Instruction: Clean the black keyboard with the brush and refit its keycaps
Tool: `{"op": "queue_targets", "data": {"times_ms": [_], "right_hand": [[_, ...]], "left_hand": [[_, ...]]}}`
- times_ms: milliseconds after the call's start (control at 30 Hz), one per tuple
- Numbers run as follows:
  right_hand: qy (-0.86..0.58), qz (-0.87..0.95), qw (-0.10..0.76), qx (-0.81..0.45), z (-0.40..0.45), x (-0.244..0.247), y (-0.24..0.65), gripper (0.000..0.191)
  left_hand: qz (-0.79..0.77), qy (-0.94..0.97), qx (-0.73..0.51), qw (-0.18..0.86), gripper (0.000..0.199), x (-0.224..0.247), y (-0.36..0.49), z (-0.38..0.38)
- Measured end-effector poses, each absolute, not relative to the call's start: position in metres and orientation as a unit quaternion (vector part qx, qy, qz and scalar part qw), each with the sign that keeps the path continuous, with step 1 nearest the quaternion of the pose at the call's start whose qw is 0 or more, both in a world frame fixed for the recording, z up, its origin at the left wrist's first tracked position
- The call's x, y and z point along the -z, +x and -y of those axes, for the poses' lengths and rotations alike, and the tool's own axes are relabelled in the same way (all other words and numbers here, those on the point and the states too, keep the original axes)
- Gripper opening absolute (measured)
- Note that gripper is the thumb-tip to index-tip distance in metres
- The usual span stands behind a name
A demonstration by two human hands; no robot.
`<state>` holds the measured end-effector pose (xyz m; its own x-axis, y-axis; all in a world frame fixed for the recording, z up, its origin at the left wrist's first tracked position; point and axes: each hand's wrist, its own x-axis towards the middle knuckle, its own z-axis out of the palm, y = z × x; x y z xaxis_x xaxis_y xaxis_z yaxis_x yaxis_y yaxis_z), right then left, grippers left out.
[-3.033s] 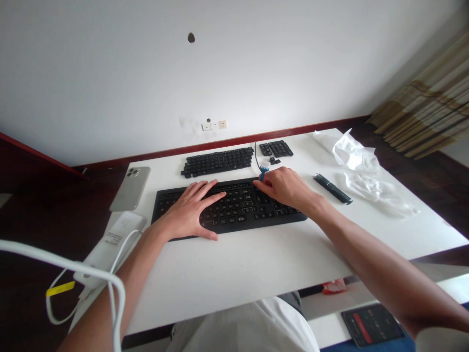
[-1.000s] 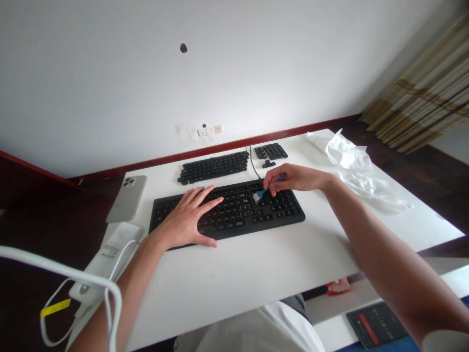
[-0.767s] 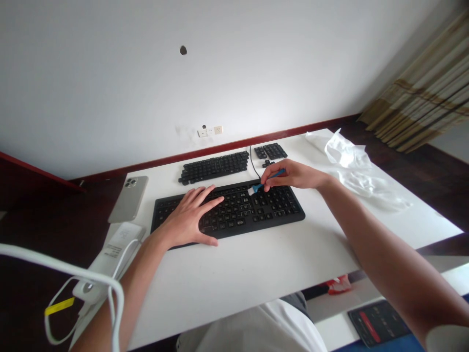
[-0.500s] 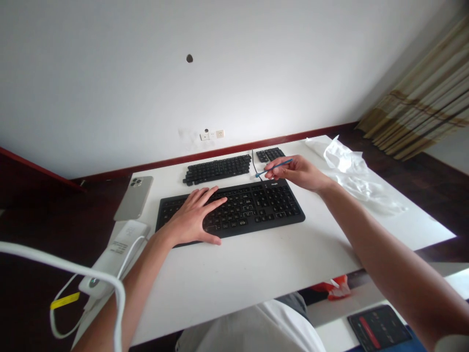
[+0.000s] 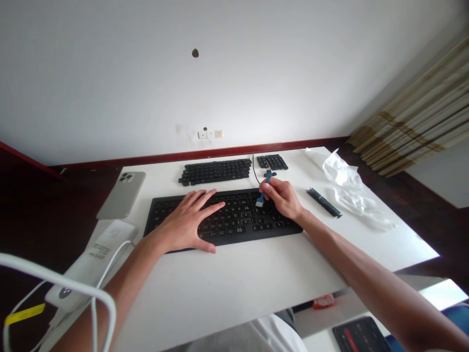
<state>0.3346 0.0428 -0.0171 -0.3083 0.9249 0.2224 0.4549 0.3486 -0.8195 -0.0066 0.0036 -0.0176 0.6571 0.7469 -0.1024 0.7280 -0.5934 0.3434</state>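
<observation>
A black keyboard [image 5: 234, 239] lies across the white table, its keycaps apparently pulled off. My left hand [image 5: 188, 220] rests on its left half with the fingers spread. Between the fingertips of my right hand [image 5: 281, 196] is a small blue brush [image 5: 261, 199]. Its pale bristles point down at the keyboard, right of the middle; whether they touch is hard to tell. Behind the keyboard sit a block of black keycaps [image 5: 216, 170] in rows and a smaller block of keycaps [image 5: 273, 162], with a few arrow-shaped-group keycaps [image 5: 273, 173] in front of it.
On the left are a phone [image 5: 122, 195] and a white power strip [image 5: 91, 259] with white cables [image 5: 58, 276]. To the right lie a dark narrow strip [image 5: 324, 202] and crumpled clear plastic [image 5: 344, 171]. A black cable [image 5: 253, 168] runs behind the keyboard. A dark device [image 5: 361, 335] sits below the table edge.
My right hand has come down from behind the keyboard onto its right part. The brush has turned from nearly level to bristles down. My left hand stays spread on the keyboard.
</observation>
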Motion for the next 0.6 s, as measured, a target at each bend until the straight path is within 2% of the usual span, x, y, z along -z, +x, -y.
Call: {"op": "queue_targets", "data": {"times_ms": [167, 300, 433, 600], "right_hand": [[-0.451, 0.753, 0.352, -0.326, -0.0466, 0.0247, 0.3373, 0.046], [-0.457, 0.718, 0.400, -0.341, -0.0478, 0.0269, 0.3377, 0.047], [-0.448, 0.748, 0.349, -0.342, -0.0466, 0.0250, 0.3366, 0.047], [-0.469, 0.760, 0.336, -0.301, -0.0478, 0.0232, 0.3379, 0.048]], "left_hand": [[-0.415, 0.893, -0.020, 0.174, 0.116, 0.0173, -0.0063, -0.0035], [-0.416, 0.892, -0.020, 0.174, 0.116, 0.0158, -0.0054, -0.0031], [-0.415, 0.893, -0.022, 0.171, 0.115, 0.0147, -0.0046, -0.0031], [-0.417, 0.891, -0.023, 0.176, 0.115, 0.0144, -0.0049, -0.0030]]}}
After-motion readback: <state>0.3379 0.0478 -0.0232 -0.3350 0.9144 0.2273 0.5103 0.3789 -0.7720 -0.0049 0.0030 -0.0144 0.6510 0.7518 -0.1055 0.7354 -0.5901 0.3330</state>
